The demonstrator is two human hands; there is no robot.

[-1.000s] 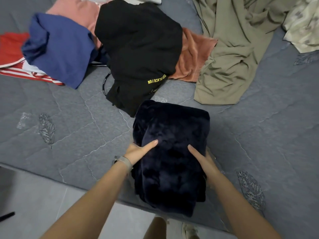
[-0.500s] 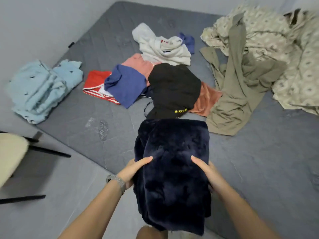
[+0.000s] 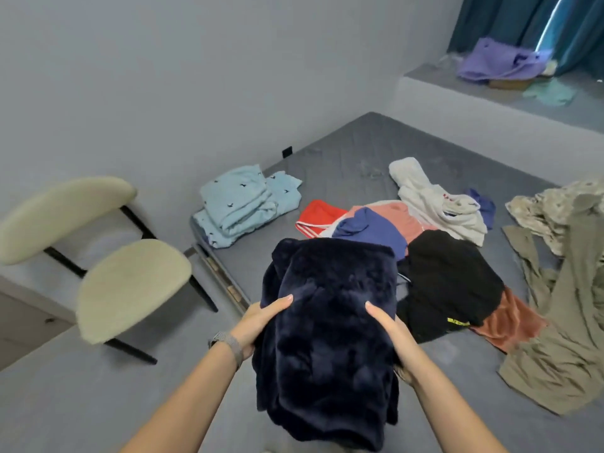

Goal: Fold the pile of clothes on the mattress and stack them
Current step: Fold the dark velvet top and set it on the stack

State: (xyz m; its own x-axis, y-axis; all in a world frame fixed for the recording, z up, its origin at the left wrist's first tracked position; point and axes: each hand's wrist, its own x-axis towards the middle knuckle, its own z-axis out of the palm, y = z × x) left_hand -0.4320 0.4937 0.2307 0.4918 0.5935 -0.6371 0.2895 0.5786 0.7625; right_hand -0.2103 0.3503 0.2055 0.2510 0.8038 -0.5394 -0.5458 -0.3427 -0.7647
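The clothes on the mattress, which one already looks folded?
The light blue patterned garment at the mattress's far left corner, lying in neat layers; the black, red, blue and olive pieces lie crumpled.

This was a home bedroom: a grey quilted mattress (image 3: 343, 165) lay on the floor (clothes strewn across it), a cream cushioned chair (image 3: 130, 282) left, teal curtains (image 3: 510, 21) far right.

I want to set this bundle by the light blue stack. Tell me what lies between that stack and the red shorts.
In the head view, only bare grey mattress lies between the light blue stack and the red shorts.
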